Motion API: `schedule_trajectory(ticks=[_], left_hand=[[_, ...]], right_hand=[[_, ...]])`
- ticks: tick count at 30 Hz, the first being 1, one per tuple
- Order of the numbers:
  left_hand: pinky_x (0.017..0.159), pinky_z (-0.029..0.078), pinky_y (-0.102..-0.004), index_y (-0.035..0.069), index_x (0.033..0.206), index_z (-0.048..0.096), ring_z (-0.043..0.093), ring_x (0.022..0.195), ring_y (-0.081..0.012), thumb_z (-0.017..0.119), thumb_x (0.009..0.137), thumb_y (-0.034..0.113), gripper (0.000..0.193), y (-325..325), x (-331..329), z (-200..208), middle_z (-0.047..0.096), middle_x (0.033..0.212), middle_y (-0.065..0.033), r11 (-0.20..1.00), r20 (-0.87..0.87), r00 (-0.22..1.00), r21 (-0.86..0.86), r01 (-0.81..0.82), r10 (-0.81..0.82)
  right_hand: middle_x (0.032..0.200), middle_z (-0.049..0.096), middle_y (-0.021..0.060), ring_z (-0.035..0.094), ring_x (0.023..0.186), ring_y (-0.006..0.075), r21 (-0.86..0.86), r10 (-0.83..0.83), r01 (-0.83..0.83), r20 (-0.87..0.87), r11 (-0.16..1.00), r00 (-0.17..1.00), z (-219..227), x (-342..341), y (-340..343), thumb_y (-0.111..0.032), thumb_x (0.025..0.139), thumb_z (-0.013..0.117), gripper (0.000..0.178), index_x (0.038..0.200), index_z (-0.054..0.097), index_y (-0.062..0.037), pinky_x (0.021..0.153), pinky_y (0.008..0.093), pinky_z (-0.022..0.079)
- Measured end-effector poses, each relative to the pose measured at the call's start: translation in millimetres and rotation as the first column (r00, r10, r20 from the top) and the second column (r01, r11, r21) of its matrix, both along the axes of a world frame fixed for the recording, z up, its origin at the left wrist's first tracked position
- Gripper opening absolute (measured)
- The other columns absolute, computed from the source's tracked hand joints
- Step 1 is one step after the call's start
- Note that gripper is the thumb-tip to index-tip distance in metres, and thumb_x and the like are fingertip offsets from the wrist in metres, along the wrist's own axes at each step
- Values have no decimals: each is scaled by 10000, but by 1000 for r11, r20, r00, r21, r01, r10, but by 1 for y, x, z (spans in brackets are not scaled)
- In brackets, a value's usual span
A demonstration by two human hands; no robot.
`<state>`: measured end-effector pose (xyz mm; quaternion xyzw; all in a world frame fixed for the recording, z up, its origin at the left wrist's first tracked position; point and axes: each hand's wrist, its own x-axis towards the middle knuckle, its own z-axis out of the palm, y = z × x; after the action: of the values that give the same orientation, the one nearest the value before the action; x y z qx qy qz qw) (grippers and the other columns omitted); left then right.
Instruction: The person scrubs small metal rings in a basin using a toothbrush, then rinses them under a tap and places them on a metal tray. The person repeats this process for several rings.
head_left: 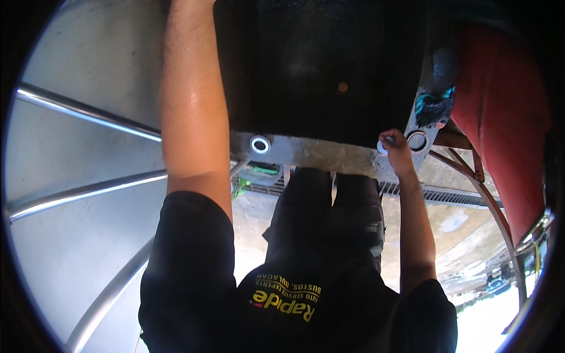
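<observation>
Right hand [396, 145] is resting curled by a pale round piece [381, 146], whether gripping is unclear; seemingly light, stiff, it's favouring rim holds.

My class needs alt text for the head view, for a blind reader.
A person's right hand is curled beside a pale disc at a grey ledge, its grip unclear; the left forearm runs up, hand out of sight. Two rings show along the ledge, one near a bluish cloth, with a red panel at right.
</observation>
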<state>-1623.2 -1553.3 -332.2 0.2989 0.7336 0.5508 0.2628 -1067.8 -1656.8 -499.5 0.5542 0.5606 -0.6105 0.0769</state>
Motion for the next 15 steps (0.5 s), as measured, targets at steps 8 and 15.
schedule_trajectory(ticks=[8, 15], left_hand=[[914, 543, -450, 85, 1119, 609, 673, 1026, -368, 672, 919, 100, 210, -185, 159, -126, 683, 1083, -157, 644, -253, 723, -690, 331, -643], [932, 555, -471, 100, 1159, 669, 690, 1073, -364, 644, 958, 122, 203, -256, 172, -172, 729, 1066, -178, 371, 187, 766, -789, 490, -615]], right_hand=[[914, 717, 65, 667, 856, 134, -81, -42, 46, 47, 996, 998, 13, 1, 0, -151, 936, 730, 154, 1028, 694, -32, 778, 299, 530], [924, 718, 73, 668, 869, 142, -96, -61, 69, 77, 993, 995, 21, 9, 1, -144, 941, 724, 152, 1028, 686, -25, 799, 303, 528]])
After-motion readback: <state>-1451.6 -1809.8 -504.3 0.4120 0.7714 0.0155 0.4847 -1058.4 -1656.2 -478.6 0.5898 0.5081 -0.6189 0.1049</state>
